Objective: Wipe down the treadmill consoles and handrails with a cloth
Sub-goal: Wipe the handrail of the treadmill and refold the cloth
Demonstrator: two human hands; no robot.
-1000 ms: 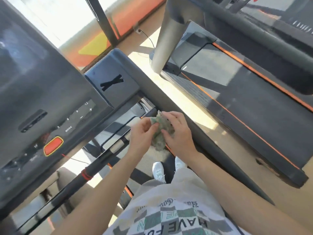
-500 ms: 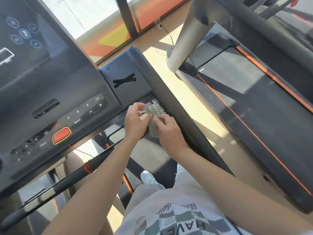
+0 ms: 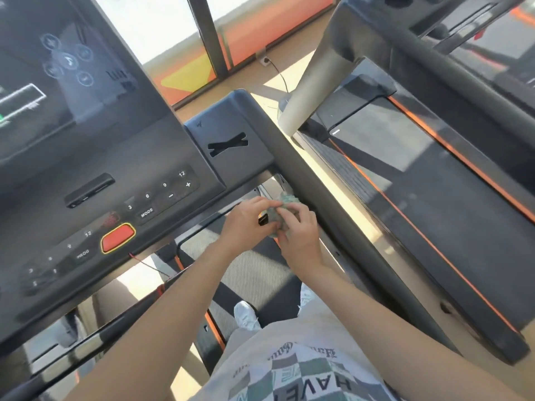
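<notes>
Both hands have risen closer to the console's (image 3: pixel 115 157) lower edge since a second ago. Left hand (image 3: pixel 246 221) and right hand (image 3: pixel 299 231) pinch the bunched green cloth (image 3: pixel 285 201) with curled fingers, just beside the right handrail (image 3: pixel 347 241); a small dark object, possibly a clip, shows between them.

The left grip (image 3: pixel 246 221) and right grip (image 3: pixel 299 231) have risen from over the deck (image 3: pixel 254 273) to just under the console (image 3: pixel 121 157) edge, close beside the handrail (image 3: pixel 341 233). The cloth (image 3: pixel 285 204) hung loose a second ago and is now bunched between them. More of the screen (image 3: pixel 43 82) shows.
</notes>
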